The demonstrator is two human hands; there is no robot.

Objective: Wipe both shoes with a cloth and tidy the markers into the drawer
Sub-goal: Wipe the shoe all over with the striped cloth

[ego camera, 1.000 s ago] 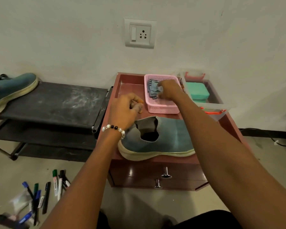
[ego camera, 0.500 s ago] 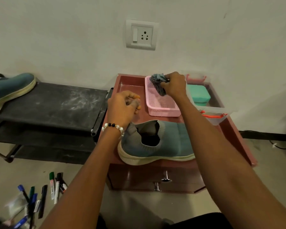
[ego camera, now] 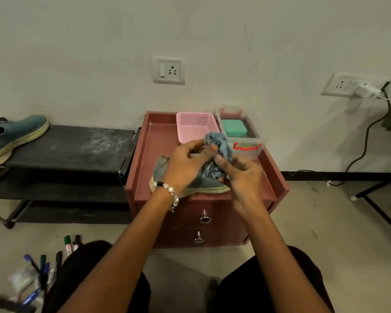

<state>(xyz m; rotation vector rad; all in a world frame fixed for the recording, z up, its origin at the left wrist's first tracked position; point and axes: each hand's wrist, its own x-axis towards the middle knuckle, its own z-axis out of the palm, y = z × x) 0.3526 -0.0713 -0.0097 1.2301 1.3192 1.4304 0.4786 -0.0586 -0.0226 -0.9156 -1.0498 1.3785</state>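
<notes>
A crumpled blue-grey cloth (ego camera: 219, 143) is held above the red drawer unit (ego camera: 145, 154). My left hand (ego camera: 185, 164) pinches its upper part and my right hand (ego camera: 242, 175) grips its lower part. Beneath both hands a teal shoe (ego camera: 203, 182) lies on the unit's top, mostly hidden. The second teal shoe (ego camera: 14, 136) sits on the black rack at the far left. Several markers (ego camera: 45, 267) lie scattered on the floor at the lower left. The unit's two drawers (ego camera: 224, 222) with metal knobs are closed.
A pink basket (ego camera: 190, 125) and a clear box (ego camera: 246, 145) holding a green case stand at the back of the unit. The black shoe rack (ego camera: 72, 150) is to its left. A cable (ego camera: 366, 141) hangs from a wall socket on the right. My knees fill the bottom.
My right hand lifted the cloth out of the pink basket and brought it back over the shoe. My left hand came up and took hold of the cloth too.
</notes>
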